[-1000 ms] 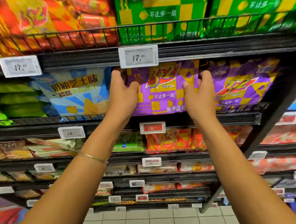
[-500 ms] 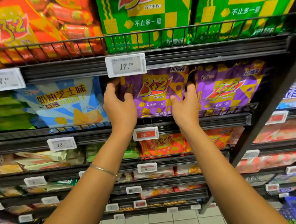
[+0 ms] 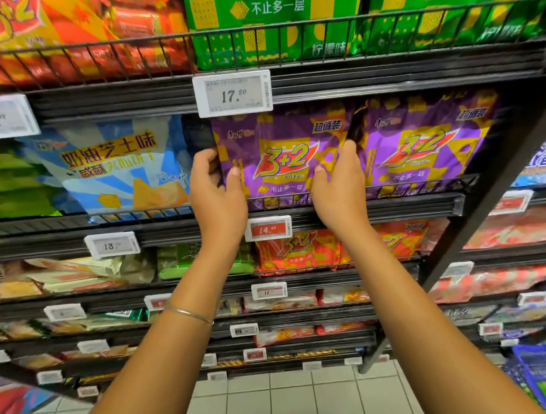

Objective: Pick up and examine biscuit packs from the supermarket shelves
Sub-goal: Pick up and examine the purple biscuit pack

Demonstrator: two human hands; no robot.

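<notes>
The purple biscuit pack (image 3: 278,165) stands upright on the shelf, printed face outward, its foot behind the low wire rail (image 3: 392,188) and its top under the price tag (image 3: 233,94). The left hand (image 3: 214,191) holds the pack's nine o'clock edge, with the thumb on the front and the fingers (image 3: 205,159) curled round behind. The right hand (image 3: 337,187) grasps the three o'clock edge the same way, its fingers slipped into the gap beside a second purple pack (image 3: 428,152). A blue pack (image 3: 119,171) sits at nine o'clock of the left hand.

The pack lies between the two hands, slightly toward twelve o'clock from the wrists, and neither hand is clearly nearer. Both edges being hidden, its long axis cannot be judged. The coming move likely turns on the rail: the pack must rise toward twelve o'clock before it can come forward.
</notes>
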